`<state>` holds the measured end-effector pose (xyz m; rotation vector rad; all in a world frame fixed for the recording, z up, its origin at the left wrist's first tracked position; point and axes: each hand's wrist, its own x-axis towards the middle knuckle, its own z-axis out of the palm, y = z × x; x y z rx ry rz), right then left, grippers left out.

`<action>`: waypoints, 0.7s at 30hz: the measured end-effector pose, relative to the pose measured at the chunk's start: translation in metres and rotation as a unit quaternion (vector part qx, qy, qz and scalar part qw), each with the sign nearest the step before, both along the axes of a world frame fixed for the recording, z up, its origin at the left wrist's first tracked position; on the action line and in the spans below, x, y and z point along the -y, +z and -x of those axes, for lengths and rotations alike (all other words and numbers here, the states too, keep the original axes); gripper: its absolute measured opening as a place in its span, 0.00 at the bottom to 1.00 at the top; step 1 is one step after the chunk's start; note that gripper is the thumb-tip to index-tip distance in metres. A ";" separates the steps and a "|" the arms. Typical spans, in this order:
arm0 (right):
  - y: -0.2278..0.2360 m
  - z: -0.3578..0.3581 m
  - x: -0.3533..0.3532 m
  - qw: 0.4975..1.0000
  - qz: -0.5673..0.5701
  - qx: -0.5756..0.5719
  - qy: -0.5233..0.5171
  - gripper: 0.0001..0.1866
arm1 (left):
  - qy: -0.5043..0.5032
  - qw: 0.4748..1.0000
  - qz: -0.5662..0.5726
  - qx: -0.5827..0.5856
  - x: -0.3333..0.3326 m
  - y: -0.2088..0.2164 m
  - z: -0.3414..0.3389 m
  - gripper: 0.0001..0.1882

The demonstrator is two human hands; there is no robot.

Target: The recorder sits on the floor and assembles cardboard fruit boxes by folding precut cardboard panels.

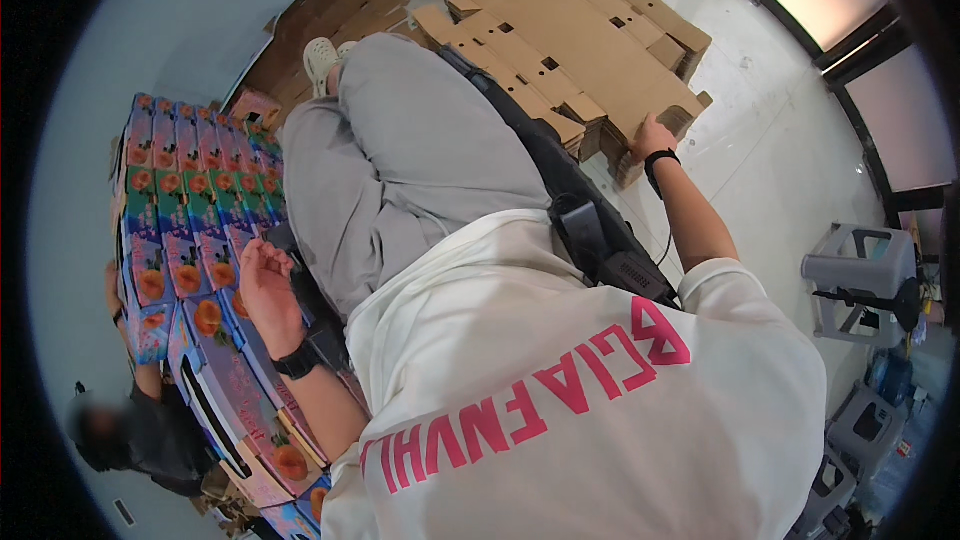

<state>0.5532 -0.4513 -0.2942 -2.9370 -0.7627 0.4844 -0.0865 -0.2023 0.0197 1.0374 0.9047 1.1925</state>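
At the near right end of a stack of flattened cardboard boxes (570,35), my right hand (648,138) is closed on the edge of the brown board. The fingers curl round the corner and are partly hidden. My left hand (268,290) rests in the air by my left thigh, palm turned up. Its fingers are loosely bent with nothing visible in them. Just beyond that hand stand many colourful printed cartons (195,210), piled in rows with orange fruit pictures. Both wrists wear black bands.
A person in dark clothes (165,440) is at the far left behind the cartons. Under me is a black seat (610,230). Grey plastic stools (860,265) stand on the pale tiled floor (765,155) at right. Brown cardboard (345,0) lies round my feet.
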 end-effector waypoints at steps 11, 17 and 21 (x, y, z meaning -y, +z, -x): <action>-0.044 -0.052 -0.002 0.996 -0.020 -0.028 0.077 0.40 | 0.199 0.714 -0.353 -0.570 0.137 0.126 0.054 0.14; 0.016 -0.036 -0.032 0.980 -0.083 0.153 0.095 0.23 | 0.362 0.508 -0.107 -0.774 0.159 0.147 0.143 0.30; 0.046 -0.019 -0.056 0.955 -0.199 0.124 0.180 0.22 | 0.258 0.505 0.081 -0.820 0.160 0.112 0.193 0.48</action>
